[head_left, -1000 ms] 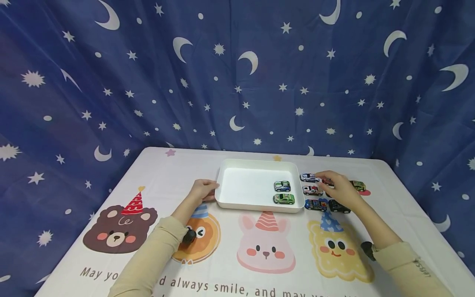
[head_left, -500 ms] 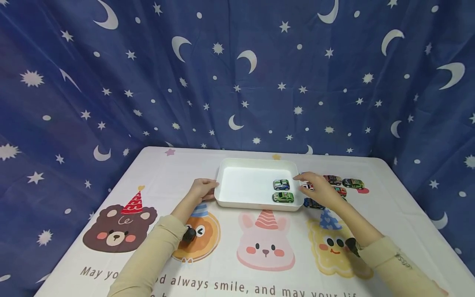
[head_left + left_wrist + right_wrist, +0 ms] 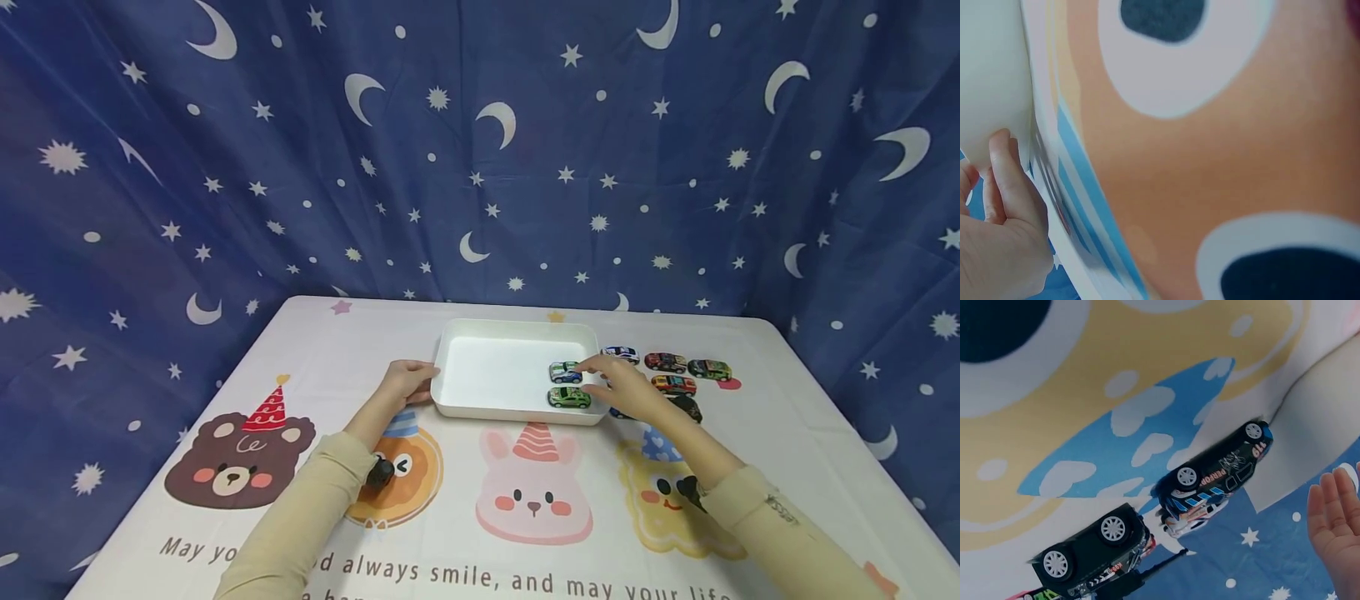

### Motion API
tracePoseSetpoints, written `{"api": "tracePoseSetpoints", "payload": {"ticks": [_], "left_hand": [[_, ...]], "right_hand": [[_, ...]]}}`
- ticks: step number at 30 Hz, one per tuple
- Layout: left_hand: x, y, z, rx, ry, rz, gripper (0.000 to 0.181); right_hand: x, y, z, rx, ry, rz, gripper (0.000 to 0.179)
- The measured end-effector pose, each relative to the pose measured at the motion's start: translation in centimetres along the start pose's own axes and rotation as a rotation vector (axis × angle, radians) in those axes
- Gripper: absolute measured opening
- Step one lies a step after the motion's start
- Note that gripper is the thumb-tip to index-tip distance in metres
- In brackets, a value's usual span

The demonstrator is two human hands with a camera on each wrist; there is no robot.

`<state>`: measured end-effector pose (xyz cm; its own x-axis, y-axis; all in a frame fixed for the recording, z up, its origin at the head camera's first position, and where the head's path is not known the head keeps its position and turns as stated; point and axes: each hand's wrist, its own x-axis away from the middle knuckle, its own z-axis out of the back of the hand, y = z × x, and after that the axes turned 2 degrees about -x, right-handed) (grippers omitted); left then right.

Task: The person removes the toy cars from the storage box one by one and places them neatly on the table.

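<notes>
A white rectangular tray [image 3: 491,412] stands on the table with two toy cars inside its right end. My left hand [image 3: 402,383] grips the tray's left side; in the left wrist view the thumb [image 3: 1005,153] presses on the tray wall. Over the tray's right rim reaches my right hand [image 3: 626,387]. Its index fingertip overlaps the rear of the white, blue and green toy car [image 3: 564,372]; the thumb tip lies beside the green toy car [image 3: 568,397]. Nothing shows between these fingers. In the right wrist view, the right hand [image 3: 1338,525] shows extended fingers near the right edge.
Several toy cars stand on the table right of the tray: a white-blue car [image 3: 621,355], a dark red car [image 3: 665,362], a camouflage car [image 3: 709,369] and a red-orange car [image 3: 673,384]. A black car [image 3: 1094,550] and a dark blue car [image 3: 1213,465] stand nearer.
My right hand has moved left, from over the toy cars on the table across the tray's right rim to the cars inside. My left hand stays at the tray's left side.
</notes>
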<state>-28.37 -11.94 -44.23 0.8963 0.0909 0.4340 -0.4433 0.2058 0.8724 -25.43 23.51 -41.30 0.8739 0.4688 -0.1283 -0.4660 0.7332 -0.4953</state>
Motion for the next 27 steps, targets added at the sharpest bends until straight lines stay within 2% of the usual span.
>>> {"api": "tracePoseSetpoints", "payload": {"ticks": [4,11,21,27], "left_hand": [[0.0,0.0,0.1,0.015,-0.004,-0.006,0.037],[-0.2,0.0,0.0,0.026,-0.004,-0.012,0.035],[-0.1,0.0,0.1,0.024,-0.007,-0.016,0.036],[-0.1,0.0,0.0,0.014,-0.003,-0.004,0.036]], "right_hand": [[-0.3,-0.1,-0.3,0.004,-0.032,-0.012,0.032],[-0.9,0.3,-1.1,-0.029,-0.062,0.024,0.032],[-1.8,0.8,-1.7,0.03,-0.097,0.054,0.03],[-1.9,0.9,-1.7,0.092,-0.136,0.028,0.031]]}}
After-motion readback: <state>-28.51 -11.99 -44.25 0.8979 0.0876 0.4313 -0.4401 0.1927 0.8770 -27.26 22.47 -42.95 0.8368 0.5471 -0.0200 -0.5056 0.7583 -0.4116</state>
